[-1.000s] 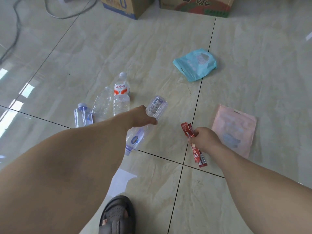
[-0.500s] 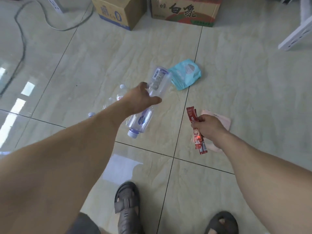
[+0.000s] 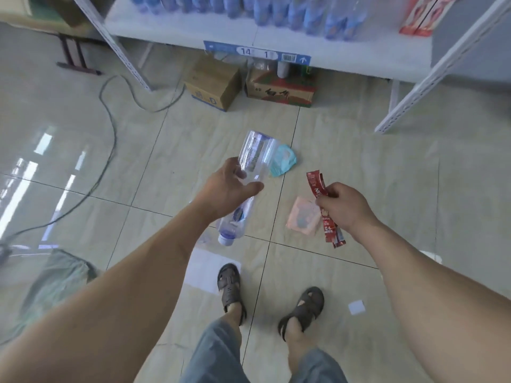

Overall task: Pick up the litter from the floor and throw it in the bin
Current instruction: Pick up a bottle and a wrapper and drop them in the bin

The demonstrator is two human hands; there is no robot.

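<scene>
My left hand (image 3: 226,186) grips a clear plastic bottle (image 3: 250,172) around its middle, cap end pointing down toward me, well above the floor. My right hand (image 3: 343,205) pinches red snack-stick wrappers (image 3: 326,214) that hang below the fist. On the tiles lie a light blue packet (image 3: 284,161), partly hidden behind the bottle, and a pink packet (image 3: 302,217) just left of my right hand. A bin with a grey-green bag (image 3: 52,283) shows at the lower left, behind my left forearm.
A white shelf rack (image 3: 276,26) with bottled goods stands ahead. Two cardboard boxes (image 3: 213,84) (image 3: 279,89) sit under it. A cable (image 3: 107,134) runs over the floor at the left. My sandalled feet (image 3: 229,286) stand on the tiles.
I have straightened up: both hands rose away from the floor with the bottle and the wrappers. The view lifted, showing the shelf and the bin. The other bottles are now out of sight.
</scene>
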